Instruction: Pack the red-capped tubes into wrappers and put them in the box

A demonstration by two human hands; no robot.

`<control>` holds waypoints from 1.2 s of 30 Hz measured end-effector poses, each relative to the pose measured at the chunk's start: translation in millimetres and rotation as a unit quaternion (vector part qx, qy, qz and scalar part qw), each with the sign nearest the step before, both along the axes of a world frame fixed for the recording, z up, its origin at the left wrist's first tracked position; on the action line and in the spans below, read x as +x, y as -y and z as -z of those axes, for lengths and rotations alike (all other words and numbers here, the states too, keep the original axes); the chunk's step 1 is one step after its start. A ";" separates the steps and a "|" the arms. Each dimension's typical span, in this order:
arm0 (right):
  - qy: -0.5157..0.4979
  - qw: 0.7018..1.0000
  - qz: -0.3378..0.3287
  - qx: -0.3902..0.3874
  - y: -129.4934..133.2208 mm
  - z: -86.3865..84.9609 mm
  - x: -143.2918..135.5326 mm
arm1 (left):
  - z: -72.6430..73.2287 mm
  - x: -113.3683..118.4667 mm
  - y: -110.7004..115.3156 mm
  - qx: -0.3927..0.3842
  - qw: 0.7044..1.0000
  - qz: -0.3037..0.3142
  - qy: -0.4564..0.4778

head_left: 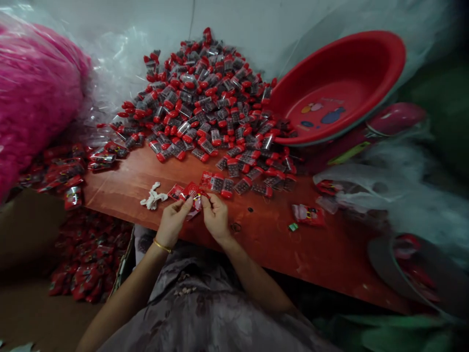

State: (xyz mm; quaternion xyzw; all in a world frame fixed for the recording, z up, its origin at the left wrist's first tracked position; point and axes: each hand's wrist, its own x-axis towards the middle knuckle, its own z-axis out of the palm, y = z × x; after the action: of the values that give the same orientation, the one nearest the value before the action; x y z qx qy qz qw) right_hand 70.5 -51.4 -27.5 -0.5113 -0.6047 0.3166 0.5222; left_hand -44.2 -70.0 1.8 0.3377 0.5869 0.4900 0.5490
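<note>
Both of my hands meet near the front edge of the table, gripping a small red printed packet (192, 190). My left hand (175, 217) pinches its left side between thumb and fingers. On the other side, my right hand (216, 216) is closed on the packet's right part. Just beyond my fingers lie a red printed packet (175, 191) and a small clear container with a red cap (226, 187). A crumpled white cloth-like piece (153, 196) rests to the left of my hands. What the held packet contains is too small to make out.
Behind my hands rises a large heap of clear, red-capped containers (205, 102). A red basin (340, 88) leans at the back right. Pink material in a clear bag (36, 93) fills the left. Red packets (86, 264) fill a box below the table's left edge. Another packet (308, 214) lies right.
</note>
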 end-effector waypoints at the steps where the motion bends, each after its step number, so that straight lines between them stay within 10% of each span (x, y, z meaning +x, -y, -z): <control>1: 0.029 0.999 0.007 0.015 1.2 1.1 0.4 | -0.2 3.3 0.2 -0.022 0.997 -0.008 0.069; 12: 0.161 0.979 -0.077 0.097 -3.2 -4.8 19.1 | -8.2 4.5 -5.5 -0.112 0.963 -0.095 0.227; 23: 0.509 0.831 -0.203 0.090 -62.5 -10.0 126.1 | -12.8 4.4 -13.9 -0.136 0.963 -0.064 0.225; 31: 0.513 0.819 -0.224 0.123 -56.5 -0.2 120.7 | -7.2 0.1 -8.3 -0.143 0.963 -0.032 0.226; 36: 0.393 0.892 -0.200 0.100 -27.8 -3.9 118.7 | -8.8 2.0 -6.8 -0.145 0.962 -0.031 0.230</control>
State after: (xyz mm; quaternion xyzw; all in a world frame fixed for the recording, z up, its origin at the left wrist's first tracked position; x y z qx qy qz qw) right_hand 189.3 -23.6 -23.6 -0.4076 -0.8785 0.1252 0.2155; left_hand -42.2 -63.2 10.6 0.1143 0.5198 0.4804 0.6971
